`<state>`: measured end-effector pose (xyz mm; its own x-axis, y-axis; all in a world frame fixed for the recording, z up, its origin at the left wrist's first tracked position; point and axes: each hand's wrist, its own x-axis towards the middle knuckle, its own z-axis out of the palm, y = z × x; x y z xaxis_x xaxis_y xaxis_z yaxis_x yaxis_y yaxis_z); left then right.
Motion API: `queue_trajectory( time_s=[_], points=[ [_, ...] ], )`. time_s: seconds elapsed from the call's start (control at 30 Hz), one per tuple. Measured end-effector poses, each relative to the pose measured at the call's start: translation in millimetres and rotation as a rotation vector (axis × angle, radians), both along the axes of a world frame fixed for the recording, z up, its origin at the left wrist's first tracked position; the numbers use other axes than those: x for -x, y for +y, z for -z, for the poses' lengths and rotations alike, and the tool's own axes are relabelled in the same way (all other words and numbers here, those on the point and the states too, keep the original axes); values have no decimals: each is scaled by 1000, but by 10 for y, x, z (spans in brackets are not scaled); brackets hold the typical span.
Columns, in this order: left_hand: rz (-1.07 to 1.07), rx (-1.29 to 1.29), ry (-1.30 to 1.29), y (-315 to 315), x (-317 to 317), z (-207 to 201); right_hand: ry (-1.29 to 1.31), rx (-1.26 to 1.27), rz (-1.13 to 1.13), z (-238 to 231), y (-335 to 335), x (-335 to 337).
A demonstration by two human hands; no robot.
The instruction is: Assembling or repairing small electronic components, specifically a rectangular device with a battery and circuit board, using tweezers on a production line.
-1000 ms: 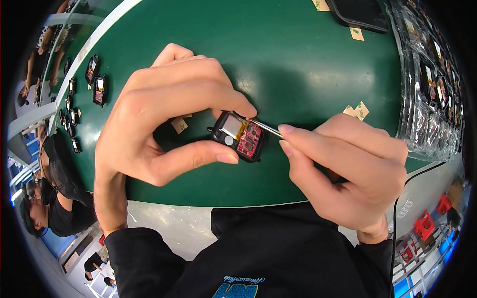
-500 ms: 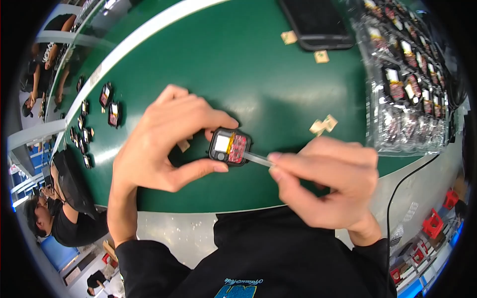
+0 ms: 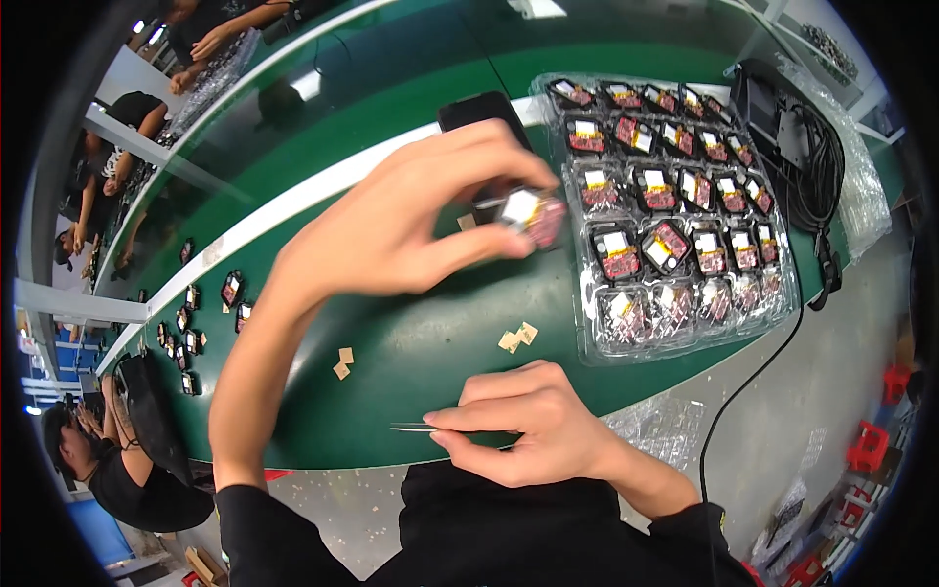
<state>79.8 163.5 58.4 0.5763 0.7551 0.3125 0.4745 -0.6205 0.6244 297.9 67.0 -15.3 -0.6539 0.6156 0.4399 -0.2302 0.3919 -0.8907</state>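
My left hand [image 3: 401, 220] is up over the table, its thumb and fingers closed on a small black device casing [image 3: 526, 210] with a white block, yellow tape and a red circuit board; motion blurs it. It is just left of a clear plastic tray [image 3: 585, 328] holding rows of similar casings. Near the table's front edge, my right hand [image 3: 533, 426] pinches thin metal tweezers [image 3: 409, 427] between thumb and fingers. The tips point left and touch nothing I can see.
Small beige paper squares [image 3: 518, 338] lie between my hands, others [image 3: 342, 364] farther left. A flat black device [image 3: 474, 112] is partly behind my left hand. Several casings [image 3: 232, 288] lie at the left. Black cables [image 3: 820, 176] lie beyond the tray. A co-worker [image 3: 147, 470] sits at left.
My left hand has carried the casing forward and right to the tray. My right hand has drawn the tweezers off it, lower and leftward. The view has swung right, showing the whole tray.
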Motion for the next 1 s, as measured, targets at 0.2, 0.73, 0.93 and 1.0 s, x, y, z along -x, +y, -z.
queue_trajectory(
  time_s=[0.2, 0.73, 0.93, 1.0],
  points=[
    [108, -177, 120, 426, -189, 163, -26, -7, -1, -81, -59, 81],
    [-1523, -45, 874, -1225, 3417, 591, -131, -37, 134, -131, -105, 71],
    [-1412, -183, 561, -1358, 3524, 649, -153, -62, 139, -78, -125, 49],
    [-1349, -153, 443, -1177, 3216, 621, -177, -50, 158, -50, -128, -3]
  ],
)
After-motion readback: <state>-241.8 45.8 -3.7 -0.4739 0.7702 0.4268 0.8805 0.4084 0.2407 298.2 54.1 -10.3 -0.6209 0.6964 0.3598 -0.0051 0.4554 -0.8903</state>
